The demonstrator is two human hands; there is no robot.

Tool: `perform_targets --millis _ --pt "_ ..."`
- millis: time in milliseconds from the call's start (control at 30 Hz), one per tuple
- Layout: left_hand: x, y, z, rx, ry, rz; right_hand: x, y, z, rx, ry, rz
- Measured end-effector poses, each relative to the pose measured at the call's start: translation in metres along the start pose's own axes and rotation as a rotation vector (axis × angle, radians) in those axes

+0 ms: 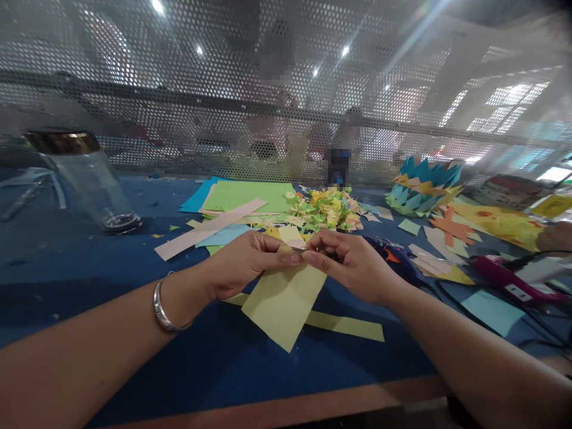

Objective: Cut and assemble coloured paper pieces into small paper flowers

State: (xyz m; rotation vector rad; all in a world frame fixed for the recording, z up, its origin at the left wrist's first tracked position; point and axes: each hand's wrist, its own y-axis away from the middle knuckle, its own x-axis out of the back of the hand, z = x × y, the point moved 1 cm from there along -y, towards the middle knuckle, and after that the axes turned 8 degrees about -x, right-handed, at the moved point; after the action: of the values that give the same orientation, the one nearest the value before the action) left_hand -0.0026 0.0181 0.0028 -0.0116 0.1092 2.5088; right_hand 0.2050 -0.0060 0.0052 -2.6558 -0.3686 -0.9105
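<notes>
Thumbs and forefingers of the left hand (250, 262) and right hand (353, 265) are pinched together, nearly meeting, on the far edge of one pale yellow sheet (286, 304), which hangs tilted from them toward the wearer. The step in hand looks like folding or rolling that edge; the next move seems to call for even pressure from both thumbs, so the crease stays straight. Whether the pale bit just beyond the fingertips belongs to the sheet, I cannot tell. Below the fingers, partly behind the sheet, lies one yellow strip (353, 326). Just beyond them rises one heap of scraps (328, 211), too tangled to count; beyond and left, one pale pink strip (214, 229) and, farther left, one glass bottle (93, 185). Well right of the fingers are one paper crown (422, 187), one orange cross (452, 227) and one light-blue piece (494, 311).
</notes>
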Motion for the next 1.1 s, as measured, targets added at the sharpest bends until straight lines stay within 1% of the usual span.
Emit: perform_targets --millis 300,633,833,1100 --pt "0.0005 0.0006 0.0006 0.019 0.081 -0.014 0.0035 -0.0001 0.0001 -0.016 0.001 -0.014" --pt "0.0037 -0.0006 0.0001 0.010 0.117 -0.017 0.0056 0.0012 -0.0010 -0.035 0.022 -0.021" --pt "0.0021 0.0013 0.0029 0.007 -0.009 0.007 0.0044 0.0015 -0.0012 -0.014 0.012 -0.026" --pt "-0.0036 0.0018 0.0035 -0.045 -0.049 0.032 0.0034 0.0014 -0.0006 -0.006 0.040 -0.006"
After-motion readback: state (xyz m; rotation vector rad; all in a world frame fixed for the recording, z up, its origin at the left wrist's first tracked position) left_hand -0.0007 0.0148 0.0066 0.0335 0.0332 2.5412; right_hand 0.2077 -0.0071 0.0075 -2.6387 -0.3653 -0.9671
